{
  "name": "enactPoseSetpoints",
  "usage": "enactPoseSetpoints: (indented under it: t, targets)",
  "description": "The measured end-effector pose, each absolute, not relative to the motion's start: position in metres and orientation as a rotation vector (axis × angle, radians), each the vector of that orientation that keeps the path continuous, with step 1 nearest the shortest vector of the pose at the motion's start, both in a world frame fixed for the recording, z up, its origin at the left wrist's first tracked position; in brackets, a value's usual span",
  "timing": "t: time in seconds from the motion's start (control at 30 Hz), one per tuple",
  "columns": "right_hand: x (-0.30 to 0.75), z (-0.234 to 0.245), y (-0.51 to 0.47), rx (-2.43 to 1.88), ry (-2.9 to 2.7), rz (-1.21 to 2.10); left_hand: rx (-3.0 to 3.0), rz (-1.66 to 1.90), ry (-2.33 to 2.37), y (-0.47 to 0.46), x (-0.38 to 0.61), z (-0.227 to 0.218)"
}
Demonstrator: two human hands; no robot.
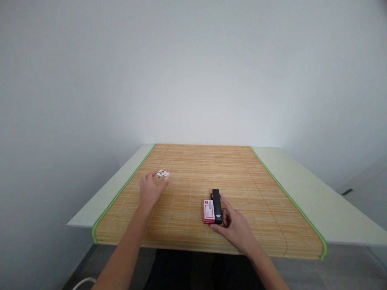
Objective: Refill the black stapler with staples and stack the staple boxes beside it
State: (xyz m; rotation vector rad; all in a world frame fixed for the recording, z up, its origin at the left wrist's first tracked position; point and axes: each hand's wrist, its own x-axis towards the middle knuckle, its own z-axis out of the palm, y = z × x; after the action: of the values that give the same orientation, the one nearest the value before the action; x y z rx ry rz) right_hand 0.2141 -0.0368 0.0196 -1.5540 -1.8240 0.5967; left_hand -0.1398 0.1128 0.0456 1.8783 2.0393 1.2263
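Near the left of the mat lies a small white box [163, 175] with dark and red print. My left hand [150, 188] is just short of it, thumb and fingers apart, with nothing held between them. A black stapler [217, 206] lies lengthwise on the mat, its long side against a red-and-white staple box [209, 211] that seems to sit on another red one. My right hand [234, 227] grips the stapler from the right: index finger along its side, thumb at its near end below the boxes. The other fingers are curled in.
A bamboo mat [211, 161] with green edging covers the middle of a white table [305, 181] and hangs over its front edge. Behind stands a plain pale wall [208, 80]. A white cable [84, 280] shows on the floor at lower left.
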Motion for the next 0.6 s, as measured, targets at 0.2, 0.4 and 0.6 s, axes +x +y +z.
enactPoseSetpoints:
  t: [0.2, 0.4, 0.6]
  targets:
    - [0.214, 0.023, -0.038, -1.544, -1.829, 0.628, 1.93, 1.05, 1.87, 0.147, -0.153, 0.042]
    - [0.214, 0.021, -0.036, -1.549, -1.845, 0.608, 2.017, 1.003, 1.619, 0.129, -0.115, 0.034]
    - [0.213, 0.021, -0.036, -1.564, -1.849, 0.604, 1.977, 0.909, 1.075, 0.095, -0.062, 0.043]
